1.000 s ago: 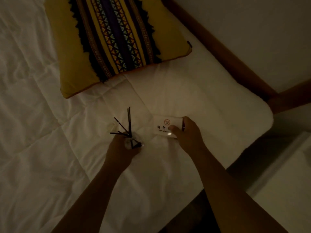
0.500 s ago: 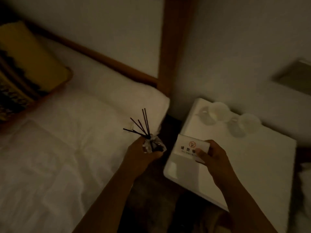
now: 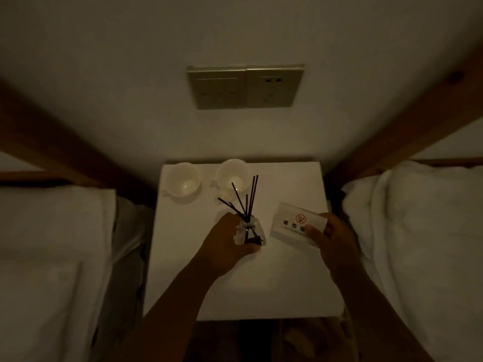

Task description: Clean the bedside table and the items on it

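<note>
Site: hotel-type guest bedroom, dim light | twin layout: left bed (image 3: 52, 257) and right bed (image 3: 418, 244), white linen, wooden bed frame (image 3: 392, 126) | between beds: small white worktop (image 3: 261, 288) against wall | wall above: switch-and-socket panel (image 3: 245, 87) | guest fittings: left cup (image 3: 182, 182), right cup (image 3: 232, 175), reed diffuser (image 3: 248, 228), bilingual no-smoking card (image 3: 292, 220)

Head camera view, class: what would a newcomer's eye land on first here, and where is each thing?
The two hands over the white bedside table stand out: the left hand grips a small glass bottle of dark reed sticks near the middle, and the right hand holds a white no-smoking sign beside it on the right. Two white cups stand along the table's back edge.
</note>
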Tool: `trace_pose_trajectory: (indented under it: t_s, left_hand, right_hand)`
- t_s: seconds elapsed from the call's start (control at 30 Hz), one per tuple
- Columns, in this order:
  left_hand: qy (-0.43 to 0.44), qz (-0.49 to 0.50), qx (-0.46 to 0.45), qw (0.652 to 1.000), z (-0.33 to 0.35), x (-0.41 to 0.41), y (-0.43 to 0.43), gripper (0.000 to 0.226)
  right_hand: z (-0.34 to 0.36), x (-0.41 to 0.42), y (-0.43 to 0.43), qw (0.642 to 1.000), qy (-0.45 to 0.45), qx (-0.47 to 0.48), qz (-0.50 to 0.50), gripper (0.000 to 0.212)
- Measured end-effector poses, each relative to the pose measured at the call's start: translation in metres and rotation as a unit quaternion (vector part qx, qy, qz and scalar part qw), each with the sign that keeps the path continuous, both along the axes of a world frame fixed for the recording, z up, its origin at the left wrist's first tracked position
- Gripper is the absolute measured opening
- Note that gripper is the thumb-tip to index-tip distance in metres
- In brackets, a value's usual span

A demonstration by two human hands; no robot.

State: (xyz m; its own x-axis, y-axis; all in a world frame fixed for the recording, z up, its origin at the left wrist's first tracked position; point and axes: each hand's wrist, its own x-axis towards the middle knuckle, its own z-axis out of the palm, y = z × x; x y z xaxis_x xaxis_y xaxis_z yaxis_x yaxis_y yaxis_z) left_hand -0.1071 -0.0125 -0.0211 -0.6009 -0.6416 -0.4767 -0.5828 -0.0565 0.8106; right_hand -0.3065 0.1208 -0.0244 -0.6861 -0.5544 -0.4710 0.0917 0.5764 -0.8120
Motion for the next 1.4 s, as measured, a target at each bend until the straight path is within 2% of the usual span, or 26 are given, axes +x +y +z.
trace_pose_trajectory:
  t_s: [0.07, 0.3, 0.63, 0.77, 0.97, 1.07, 1.27, 1.4]
  left_hand:
    - [-0.002, -0.026, -0.026, 0.999, -0.009, -0.03, 0.001, 0.052]
    - [-0.019, -0.033, -0.123, 0.992, -0.045, -0.107, 0.005, 0.052]
    - [-0.034, 0.025, -0.206, 0.978, -0.077, -0.139, -0.016, 0.046]
    - [0.015, 0.032, -0.237, 0.971, -0.08, -0.139, -0.02, 0.04]
    - [0.034, 0.038, -0.212, 0.976, -0.083, -0.14, -0.025, 0.042]
    - [0.015, 0.062, -0.182, 0.981, -0.082, -0.142, -0.024, 0.052]
    - [0.003, 0.093, -0.192, 0.977, -0.083, -0.133, -0.003, 0.074]
    - [-0.007, 0.072, -0.172, 0.982, -0.085, -0.116, 0.013, 0.085]
  right_hand:
    - [-0.007, -0.02, 0.005, 0.999, 0.032, 0.017, -0.019, 0.023]
    - [-0.027, -0.069, -0.006, 0.989, 0.13, 0.054, -0.036, 0.026]
    - [-0.061, -0.083, -0.039, 0.988, 0.149, 0.02, -0.046, 0.023]
    - [-0.065, -0.081, -0.045, 0.983, 0.177, 0.007, -0.056, 0.026]
    - [-0.068, -0.077, -0.052, 0.98, 0.187, -0.012, -0.068, 0.026]
    - [-0.072, -0.075, -0.051, 0.98, 0.188, -0.031, -0.057, 0.026]
    - [-0.081, -0.069, -0.048, 0.983, 0.175, -0.047, -0.042, 0.031]
    - [-0.079, -0.062, -0.042, 0.984, 0.143, -0.079, -0.065, 0.052]
